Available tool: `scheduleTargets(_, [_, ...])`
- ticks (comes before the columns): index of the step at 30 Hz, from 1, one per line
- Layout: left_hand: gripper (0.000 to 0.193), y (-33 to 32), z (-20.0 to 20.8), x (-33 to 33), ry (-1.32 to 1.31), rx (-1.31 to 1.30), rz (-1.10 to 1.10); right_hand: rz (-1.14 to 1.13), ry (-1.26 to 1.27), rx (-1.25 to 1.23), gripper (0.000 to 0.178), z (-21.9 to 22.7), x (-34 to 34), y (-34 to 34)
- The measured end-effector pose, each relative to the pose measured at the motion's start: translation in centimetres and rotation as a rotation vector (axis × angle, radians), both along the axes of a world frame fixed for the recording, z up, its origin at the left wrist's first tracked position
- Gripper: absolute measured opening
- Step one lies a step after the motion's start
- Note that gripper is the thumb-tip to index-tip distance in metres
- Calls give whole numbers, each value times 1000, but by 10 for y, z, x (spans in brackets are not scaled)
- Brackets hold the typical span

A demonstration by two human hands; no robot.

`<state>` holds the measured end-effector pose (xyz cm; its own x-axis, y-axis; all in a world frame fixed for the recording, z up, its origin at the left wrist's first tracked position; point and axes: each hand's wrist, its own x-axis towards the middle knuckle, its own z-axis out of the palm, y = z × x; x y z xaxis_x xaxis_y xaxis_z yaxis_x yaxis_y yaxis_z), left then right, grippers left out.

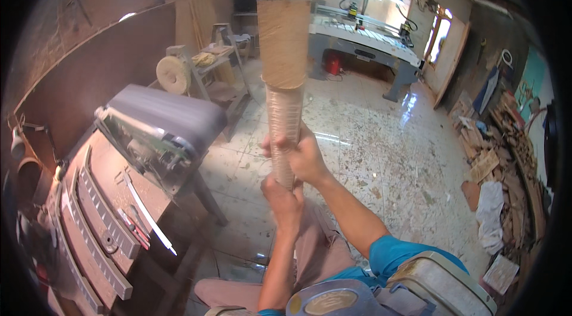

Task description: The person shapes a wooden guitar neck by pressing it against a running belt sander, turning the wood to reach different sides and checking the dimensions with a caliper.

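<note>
A long pale wooden piece (283, 45) rises in front of me, with a broad smooth block at its top and a narrower, ridged shaft below. Low on the shaft, my left hand (282, 200) has its fingers wrapped round it. Just above, my right hand (304, 152) closes round the shaft too, some fingertips showing on its left side. Left of the piece and apart from it stands a belt sander (164, 116) with a wide grey belt, smeared as if running.
A dusty bench (110, 164) at left bears curved notched strips (98, 238) and a metal caliper (146, 212). Behind the sander are a round buffing wheel (173, 75) and a wooden stand (229, 54). A large machine table (363, 39) stands far back; wood scraps (506, 161) pile up at right.
</note>
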<state>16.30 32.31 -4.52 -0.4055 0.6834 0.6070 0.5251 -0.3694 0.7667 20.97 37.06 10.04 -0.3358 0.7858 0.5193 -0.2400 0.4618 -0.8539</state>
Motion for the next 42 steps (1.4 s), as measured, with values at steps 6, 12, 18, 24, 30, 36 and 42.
scheduleTargets(6, [68, -8, 24, 5, 184, -4, -148, 106, 162, -132, 70, 14, 59, 44])
scheduleTargets(12, [51, -11, 25, -9, 133, 8, -99, 170, 165, -135, 73, 19, 82, 60])
scheduleTargets(18, [40, -21, 40, -21, 110, -18, -94, 286, 210, -150, 72, 30, 87, 63])
scheduleTargets(24, [31, -30, 67, -22, 54, -11, -163, 483, 201, -128, 72, 36, 94, 74])
scheduleTargets(30, [30, -35, 83, -16, 44, -15, -201, 624, 88, -49, 74, 46, 108, 80])
scheduleTargets(36, [32, -34, 95, -15, 69, 47, -252, 651, 11, -14, 76, 38, 123, 75])
scheduleTargets(42, [37, -41, 149, -16, -106, 133, -412, 769, -44, -128, 74, 19, 140, 63])
